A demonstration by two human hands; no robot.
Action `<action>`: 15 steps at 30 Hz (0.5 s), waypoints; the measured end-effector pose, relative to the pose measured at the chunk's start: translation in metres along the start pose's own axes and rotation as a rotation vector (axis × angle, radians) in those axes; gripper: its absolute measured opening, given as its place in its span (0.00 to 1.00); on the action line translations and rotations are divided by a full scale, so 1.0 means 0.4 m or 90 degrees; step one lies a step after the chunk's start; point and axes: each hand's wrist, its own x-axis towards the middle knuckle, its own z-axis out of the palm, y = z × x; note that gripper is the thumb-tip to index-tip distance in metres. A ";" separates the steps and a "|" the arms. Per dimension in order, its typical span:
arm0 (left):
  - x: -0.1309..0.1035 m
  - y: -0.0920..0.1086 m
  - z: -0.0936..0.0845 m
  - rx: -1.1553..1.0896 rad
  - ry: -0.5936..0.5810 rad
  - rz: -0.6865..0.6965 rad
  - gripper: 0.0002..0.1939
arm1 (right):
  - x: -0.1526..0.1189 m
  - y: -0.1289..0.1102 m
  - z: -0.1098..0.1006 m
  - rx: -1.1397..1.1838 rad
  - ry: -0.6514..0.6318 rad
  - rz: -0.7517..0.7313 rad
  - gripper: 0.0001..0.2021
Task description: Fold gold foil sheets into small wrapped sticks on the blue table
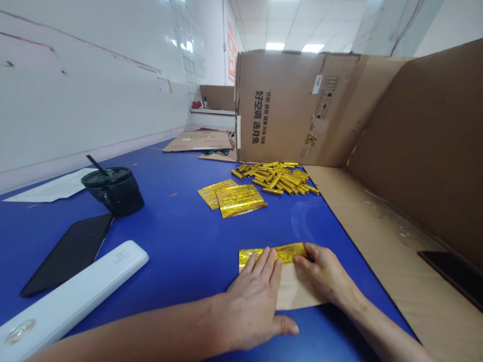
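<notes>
A sheet with a pale paper face [298,291] lies on the blue table, its far edge turned over to show a shiny gold strip. My left hand [258,296] rests flat across the sheet, fingers stretched onto the gold strip and thumb out to the right. At the strip's right end, my right hand [326,271] pinches the gold edge between thumb and fingers. Beyond them lie flat gold sheets [241,200], overlapping. Farther back is a pile of small rolled gold tubes [281,178].
A dark lidded cup [121,193], a black phone-like slab [71,251] and a long white device [75,296] are on the left. Large cardboard panels [287,110] stand behind and to the right. Flat cardboard [199,141] lies at the back.
</notes>
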 end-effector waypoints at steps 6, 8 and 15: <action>0.006 0.004 0.004 0.005 0.000 0.000 0.46 | -0.023 -0.031 -0.022 -0.154 0.155 -0.141 0.17; 0.005 0.004 0.004 -0.002 0.007 0.004 0.45 | -0.036 -0.049 -0.017 -0.153 0.044 -0.239 0.19; -0.001 0.002 0.002 -0.017 0.017 0.008 0.44 | -0.056 -0.050 -0.016 -0.178 -0.209 -0.241 0.30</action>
